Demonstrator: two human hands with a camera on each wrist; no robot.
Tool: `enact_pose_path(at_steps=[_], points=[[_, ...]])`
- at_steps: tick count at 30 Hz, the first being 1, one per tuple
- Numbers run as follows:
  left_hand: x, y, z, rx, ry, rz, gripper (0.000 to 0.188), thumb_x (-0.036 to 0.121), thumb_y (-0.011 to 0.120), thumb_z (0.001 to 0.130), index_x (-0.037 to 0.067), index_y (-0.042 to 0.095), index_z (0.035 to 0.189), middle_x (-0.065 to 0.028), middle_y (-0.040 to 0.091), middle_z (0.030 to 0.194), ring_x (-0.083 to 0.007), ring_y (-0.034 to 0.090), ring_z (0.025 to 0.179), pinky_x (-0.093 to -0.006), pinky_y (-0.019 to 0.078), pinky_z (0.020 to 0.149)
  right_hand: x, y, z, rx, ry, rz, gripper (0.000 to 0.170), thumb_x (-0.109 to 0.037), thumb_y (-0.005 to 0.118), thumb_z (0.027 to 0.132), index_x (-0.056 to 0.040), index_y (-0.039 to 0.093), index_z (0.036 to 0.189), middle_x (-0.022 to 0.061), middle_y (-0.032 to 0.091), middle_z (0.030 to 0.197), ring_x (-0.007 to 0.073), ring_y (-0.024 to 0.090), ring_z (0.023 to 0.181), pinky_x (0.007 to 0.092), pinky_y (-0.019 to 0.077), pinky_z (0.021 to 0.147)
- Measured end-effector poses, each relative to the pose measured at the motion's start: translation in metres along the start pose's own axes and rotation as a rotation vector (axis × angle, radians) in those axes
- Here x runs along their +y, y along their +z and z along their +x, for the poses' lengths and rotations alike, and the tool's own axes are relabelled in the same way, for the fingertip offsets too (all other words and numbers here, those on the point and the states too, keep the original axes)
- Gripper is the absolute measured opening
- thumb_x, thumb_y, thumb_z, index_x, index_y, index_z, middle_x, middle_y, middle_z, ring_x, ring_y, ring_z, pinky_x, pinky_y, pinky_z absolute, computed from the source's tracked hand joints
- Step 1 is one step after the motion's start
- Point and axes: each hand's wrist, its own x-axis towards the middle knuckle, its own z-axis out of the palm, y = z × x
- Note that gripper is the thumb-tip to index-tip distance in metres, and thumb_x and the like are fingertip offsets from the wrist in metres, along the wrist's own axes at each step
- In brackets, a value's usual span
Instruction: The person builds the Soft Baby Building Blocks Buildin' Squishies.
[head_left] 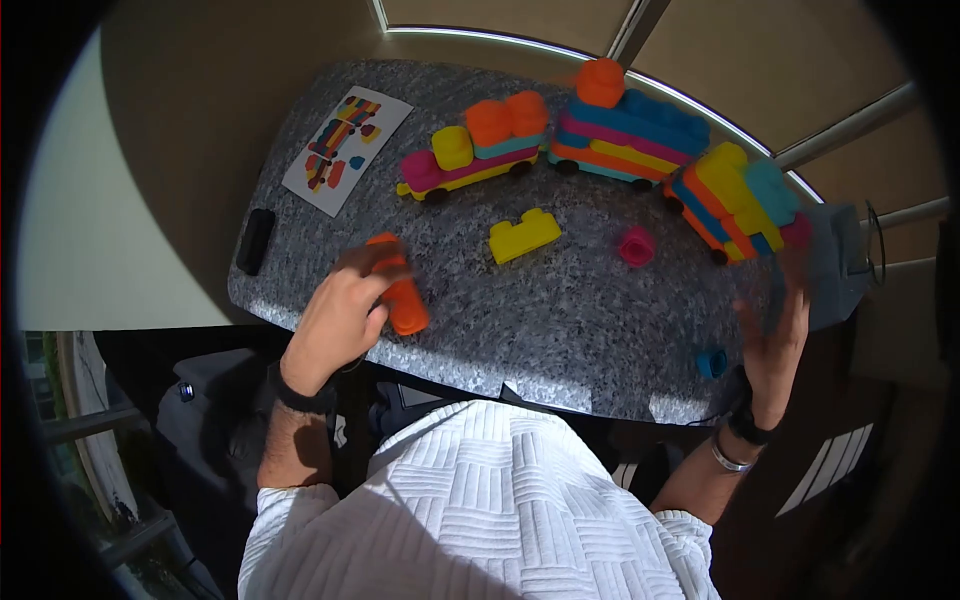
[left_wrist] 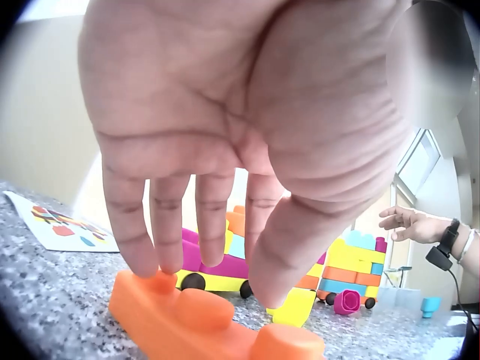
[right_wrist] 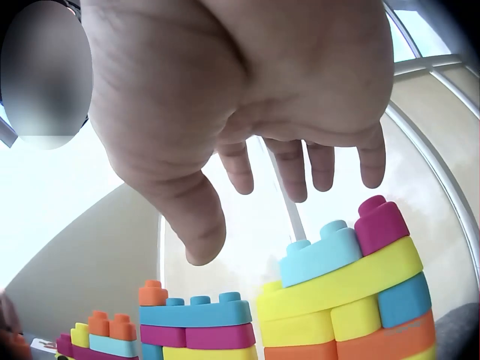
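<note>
My left hand (head_left: 345, 305) is over a long orange toy block (head_left: 408, 310) at the table's near left. In the left wrist view its fingers reach down loosely, fingertips right at the studs of the orange block (left_wrist: 206, 319). At the far right my right hand (head_left: 778, 340) hovers with relaxed fingers and holds nothing. It is nearest to the right train car (head_left: 722, 195), built from yellow, blue and orange blocks. In the right wrist view a magenta block (right_wrist: 382, 226) tops that car, below the fingertips.
Left and middle train cars (head_left: 480, 160) (head_left: 630, 140) stand along the back. A yellow block (head_left: 523, 237), a pink block (head_left: 637, 246) and a small blue block (head_left: 711, 363) lie loose. A picture card (head_left: 345, 150), a black case (head_left: 256, 242) and a grey bin (head_left: 838, 270) are at the sides.
</note>
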Motion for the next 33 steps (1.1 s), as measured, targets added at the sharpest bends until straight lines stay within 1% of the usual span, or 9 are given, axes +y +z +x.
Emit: enact_pose_path(at_steps=[2,5,9,11,13,15,29,31,33], points=[[0.001,0.000,0.005,-0.023,-0.004,0.024,0.057,-0.010,0.069,0.080,0.009,0.077,0.133,-0.0188,0.065,0.150,-0.0447,0.063,0.137,-0.0510,0.0562,0.117,0.002,-0.008,-0.022,-0.159,0.137,0.029,0.074,0.001,0.091,0.085,-0.0021,0.062,0.153,0.0212,0.064,0.157,0.0417,0.063,0.145,0.0494,0.0547,0.119],[0.003,0.002,0.010,-0.037,-0.002,0.063,0.060,-0.016,0.065,0.076,0.008,0.079,0.129,-0.0175,0.064,0.153,-0.0437,0.061,0.142,-0.0501,0.0581,0.117,0.010,-0.015,-0.050,-0.228,0.259,0.012,0.071,0.001,0.091,0.084,-0.0009,0.063,0.149,0.0230,0.067,0.151,0.0433,0.065,0.140,0.0508,0.0555,0.116],[0.003,0.006,0.013,-0.013,-0.012,0.099,0.060,-0.020,0.065,0.074,0.009,0.082,0.123,-0.0164,0.062,0.157,-0.0417,0.058,0.148,-0.0498,0.0582,0.119,0.040,-0.008,-0.106,-0.259,0.271,-0.060,0.075,-0.002,0.095,0.081,-0.0009,0.064,0.149,0.0249,0.069,0.146,0.0460,0.067,0.134,0.0514,0.0563,0.111],[0.000,0.009,0.012,-0.012,-0.021,0.113,0.059,-0.020,0.065,0.074,0.009,0.082,0.123,-0.0164,0.062,0.158,-0.0412,0.057,0.150,-0.0499,0.0580,0.120,0.039,-0.005,-0.117,-0.455,0.399,-0.013,0.078,-0.008,0.099,0.077,-0.0009,0.066,0.147,0.0258,0.069,0.144,0.0476,0.068,0.131,0.0515,0.0569,0.108],[-0.007,0.016,0.008,-0.012,-0.026,0.115,0.064,-0.021,0.065,0.071,0.011,0.082,0.124,-0.0171,0.060,0.161,-0.0433,0.057,0.149,-0.0497,0.0543,0.123,0.040,0.002,-0.127,-0.452,0.357,0.026,0.078,-0.010,0.101,0.074,-0.0008,0.067,0.144,0.0257,0.069,0.141,0.0476,0.068,0.128,0.0510,0.0572,0.105],[-0.009,0.018,0.008,-0.017,-0.022,0.137,0.063,-0.020,0.068,0.072,0.011,0.082,0.124,-0.0174,0.060,0.161,-0.0436,0.058,0.148,-0.0500,0.0546,0.122,0.026,0.007,-0.124,-0.533,0.461,0.155,0.074,-0.006,0.099,0.073,-0.0005,0.068,0.141,0.0250,0.070,0.138,0.0472,0.069,0.124,0.0501,0.0578,0.104],[0.026,0.041,0.036,-0.069,0.146,0.081,0.062,-0.016,0.072,0.076,0.013,0.082,0.130,-0.0176,0.059,0.160,-0.0408,0.055,0.152,-0.0476,0.0607,0.117,-0.014,0.003,-0.091,-0.534,0.393,0.145,0.049,-0.005,0.091,0.080,-0.0018,0.075,0.126,0.0219,0.075,0.118,0.0425,0.074,0.107,0.0482,0.0596,0.092],[0.027,0.038,0.039,-0.107,0.149,0.082,0.062,-0.015,0.073,0.076,0.013,0.082,0.131,-0.0179,0.059,0.161,-0.0407,0.056,0.151,-0.0472,0.0607,0.117,-0.021,-0.003,-0.087,-0.406,0.305,0.128,0.044,-0.007,0.090,0.084,-0.0012,0.074,0.124,0.0194,0.074,0.114,0.0391,0.074,0.102,0.0454,0.0592,0.087],[0.028,0.034,0.043,-0.143,0.156,0.080,0.061,-0.013,0.074,0.077,0.013,0.083,0.131,-0.0183,0.058,0.162,-0.0405,0.056,0.151,-0.0468,0.0607,0.117,-0.028,-0.004,-0.081,-0.382,0.350,0.190,0.041,-0.007,0.090,0.086,-0.0011,0.073,0.123,0.0183,0.073,0.113,0.0373,0.073,0.101,0.0439,0.0586,0.086]])
